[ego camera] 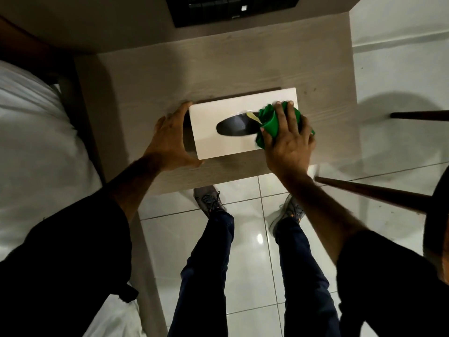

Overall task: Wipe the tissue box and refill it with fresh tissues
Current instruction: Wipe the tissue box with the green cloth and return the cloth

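A white rectangular tissue box (pixel 213 113) with a dark oval slot lies flat on a pale wooden bedside table (pixel 150 76). My left hand (pixel 171 139) clasps the box's left end, fingers at the far corner and thumb at the near corner. My right hand (pixel 289 139) presses a crumpled green cloth (pixel 268 125) onto the right part of the box top, beside the slot. No tissues show in the slot, which looks dark inside.
A bed with white sheets (pixel 36 142) lies to the left. A black panel (pixel 233 8) sits on the wall behind the table. Dark chair legs (pixel 371 190) angle in from the right over the white tiled floor (pixel 252 239). My shoes stand at the table's front edge.
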Tool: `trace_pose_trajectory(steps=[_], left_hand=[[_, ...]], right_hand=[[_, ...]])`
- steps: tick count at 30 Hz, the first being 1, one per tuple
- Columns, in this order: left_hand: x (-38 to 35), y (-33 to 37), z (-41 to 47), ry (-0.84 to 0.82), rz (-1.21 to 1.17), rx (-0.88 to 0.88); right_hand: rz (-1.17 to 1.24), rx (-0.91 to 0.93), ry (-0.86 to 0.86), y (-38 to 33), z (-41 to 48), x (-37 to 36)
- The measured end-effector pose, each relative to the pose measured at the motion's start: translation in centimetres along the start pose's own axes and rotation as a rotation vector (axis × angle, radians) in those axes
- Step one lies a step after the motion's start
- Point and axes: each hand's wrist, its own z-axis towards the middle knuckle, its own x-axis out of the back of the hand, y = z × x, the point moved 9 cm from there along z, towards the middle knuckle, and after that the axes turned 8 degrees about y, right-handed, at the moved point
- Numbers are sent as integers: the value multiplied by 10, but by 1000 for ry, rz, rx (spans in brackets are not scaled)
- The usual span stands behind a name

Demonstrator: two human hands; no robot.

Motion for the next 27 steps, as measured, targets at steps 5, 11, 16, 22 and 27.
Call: trace_pose_trajectory(steps=[5,11,16,22,27], left_hand=[[0,1,0,3,-4,12],[1,3,0,-5,-2,18],[1,2,-1,-22,1,21],[1,2,-2,-34,8,29],[1,5,-2,-34,2,34]], right_hand=[[-12,-75,73,-30,-17,-9],[80,-69,73,-58,-27,-7],[16,50,21,-18,-14,9],[176,-121,42,12,-8,19],[344,-215,57,20,-7,18]])
